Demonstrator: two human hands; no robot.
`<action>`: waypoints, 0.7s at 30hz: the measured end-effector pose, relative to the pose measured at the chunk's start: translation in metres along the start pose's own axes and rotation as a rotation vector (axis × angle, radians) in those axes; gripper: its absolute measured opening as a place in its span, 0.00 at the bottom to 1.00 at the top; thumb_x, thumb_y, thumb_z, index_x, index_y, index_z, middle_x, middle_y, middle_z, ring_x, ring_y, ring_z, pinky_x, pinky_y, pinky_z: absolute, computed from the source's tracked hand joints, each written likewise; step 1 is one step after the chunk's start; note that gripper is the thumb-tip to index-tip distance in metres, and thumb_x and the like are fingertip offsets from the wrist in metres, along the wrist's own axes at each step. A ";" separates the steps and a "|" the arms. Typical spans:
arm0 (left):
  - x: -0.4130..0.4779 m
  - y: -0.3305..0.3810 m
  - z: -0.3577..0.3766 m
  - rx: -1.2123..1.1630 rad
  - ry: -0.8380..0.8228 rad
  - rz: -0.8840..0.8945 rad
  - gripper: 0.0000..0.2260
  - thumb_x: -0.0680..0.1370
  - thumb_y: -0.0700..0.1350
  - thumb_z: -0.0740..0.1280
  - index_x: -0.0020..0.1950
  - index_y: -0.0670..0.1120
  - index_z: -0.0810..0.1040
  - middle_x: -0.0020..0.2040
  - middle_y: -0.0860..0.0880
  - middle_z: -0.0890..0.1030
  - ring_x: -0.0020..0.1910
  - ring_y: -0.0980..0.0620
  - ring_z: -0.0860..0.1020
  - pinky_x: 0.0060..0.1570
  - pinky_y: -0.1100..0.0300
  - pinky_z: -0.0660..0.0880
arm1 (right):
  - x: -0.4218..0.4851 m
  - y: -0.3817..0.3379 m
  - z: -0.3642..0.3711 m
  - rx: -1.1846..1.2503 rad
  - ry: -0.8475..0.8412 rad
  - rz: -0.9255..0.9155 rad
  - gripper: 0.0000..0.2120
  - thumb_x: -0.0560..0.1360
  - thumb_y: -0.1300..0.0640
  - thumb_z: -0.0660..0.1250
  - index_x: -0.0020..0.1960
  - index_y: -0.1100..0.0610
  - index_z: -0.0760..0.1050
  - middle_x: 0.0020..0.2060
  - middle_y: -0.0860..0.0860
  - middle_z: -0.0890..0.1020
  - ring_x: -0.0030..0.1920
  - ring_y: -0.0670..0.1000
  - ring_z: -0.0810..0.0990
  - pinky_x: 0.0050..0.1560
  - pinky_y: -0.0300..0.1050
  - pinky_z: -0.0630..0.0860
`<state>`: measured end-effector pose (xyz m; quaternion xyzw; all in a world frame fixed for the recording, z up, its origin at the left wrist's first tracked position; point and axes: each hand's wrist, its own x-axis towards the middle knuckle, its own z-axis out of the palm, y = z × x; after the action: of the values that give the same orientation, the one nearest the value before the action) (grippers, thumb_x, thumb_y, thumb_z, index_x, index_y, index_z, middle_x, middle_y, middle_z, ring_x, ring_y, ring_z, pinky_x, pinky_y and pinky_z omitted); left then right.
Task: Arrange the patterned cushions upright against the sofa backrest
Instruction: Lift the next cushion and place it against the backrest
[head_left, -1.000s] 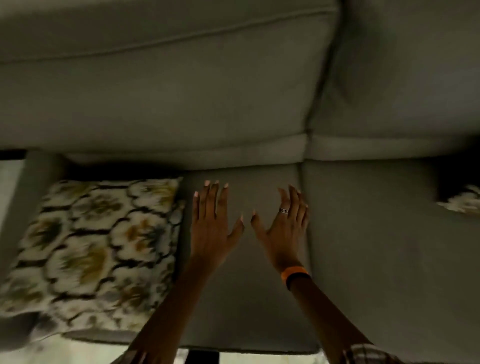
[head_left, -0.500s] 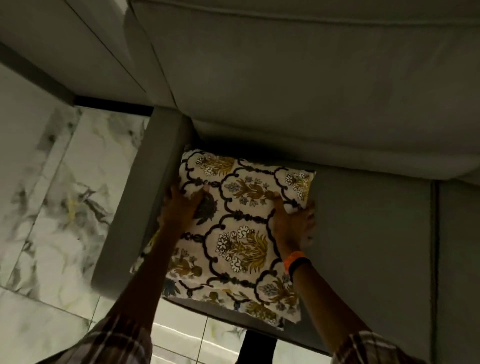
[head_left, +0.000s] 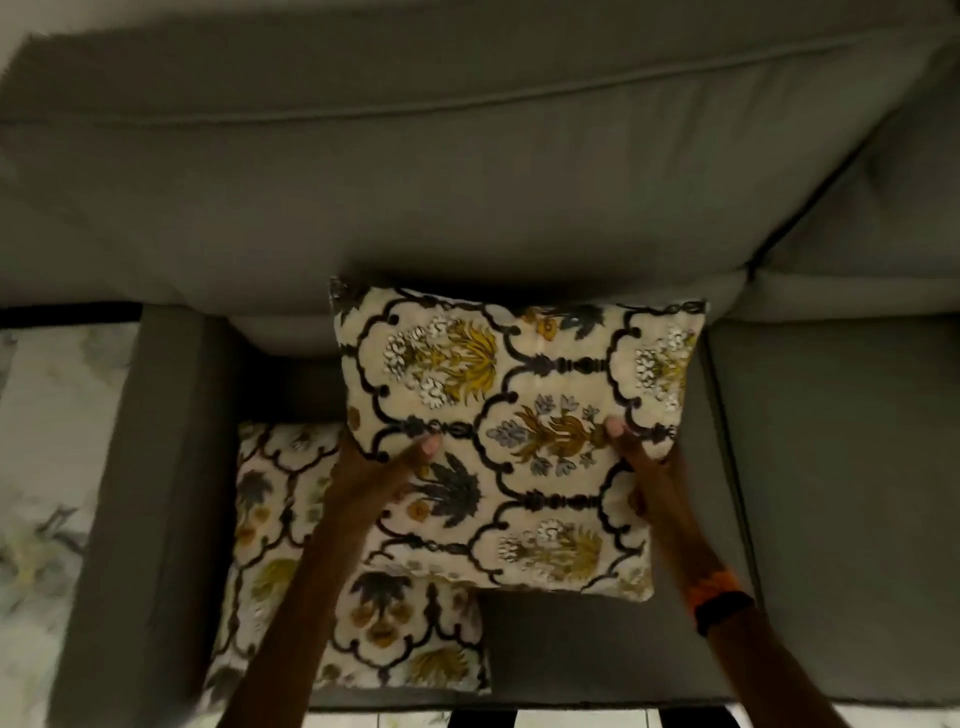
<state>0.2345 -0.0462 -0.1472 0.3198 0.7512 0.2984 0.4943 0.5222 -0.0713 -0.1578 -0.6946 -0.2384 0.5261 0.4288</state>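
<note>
Left hand (head_left: 387, 470): I see it gripping the left edge of the held cushion (head_left: 514, 431).
Right hand (head_left: 641, 457): clamped on its right edge.
Held cushion: lifted, far edge near the backrest (head_left: 415, 208).
Second cushion (head_left: 291, 561): flat on the seat, near left, partly under the held one.

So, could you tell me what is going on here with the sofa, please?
A person is tidying patterned cushions on a grey sofa. Both hands grip one cushion by its sides, the left hand on its left edge and the right hand on its right, holding it near the backrest. A second cushion lies flat on the seat by the armrest, partly under the held one, not yet stood up.
</note>
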 end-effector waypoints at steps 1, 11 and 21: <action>-0.005 0.003 0.036 0.001 -0.053 0.025 0.51 0.61 0.55 0.85 0.79 0.52 0.62 0.71 0.56 0.70 0.71 0.53 0.71 0.72 0.49 0.72 | 0.008 -0.006 -0.035 -0.023 -0.019 -0.003 0.45 0.64 0.27 0.79 0.74 0.48 0.77 0.63 0.55 0.88 0.60 0.60 0.88 0.53 0.58 0.86; -0.037 0.047 0.342 -0.104 -0.400 0.351 0.38 0.70 0.31 0.78 0.67 0.64 0.67 0.62 0.68 0.76 0.60 0.75 0.76 0.56 0.76 0.74 | 0.131 -0.046 -0.301 -0.014 -0.005 -0.244 0.30 0.72 0.59 0.76 0.70 0.39 0.76 0.63 0.41 0.87 0.64 0.45 0.86 0.59 0.45 0.86; -0.024 0.063 0.389 -0.078 -0.163 0.427 0.41 0.67 0.29 0.77 0.76 0.46 0.65 0.64 0.63 0.79 0.62 0.72 0.76 0.60 0.71 0.77 | 0.211 -0.056 -0.333 -0.084 -0.184 -0.261 0.37 0.73 0.63 0.78 0.79 0.55 0.69 0.70 0.48 0.83 0.69 0.47 0.83 0.68 0.48 0.83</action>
<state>0.6163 0.0257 -0.2157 0.4753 0.6120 0.3980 0.4911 0.9110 0.0080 -0.1948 -0.6240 -0.3867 0.5167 0.4407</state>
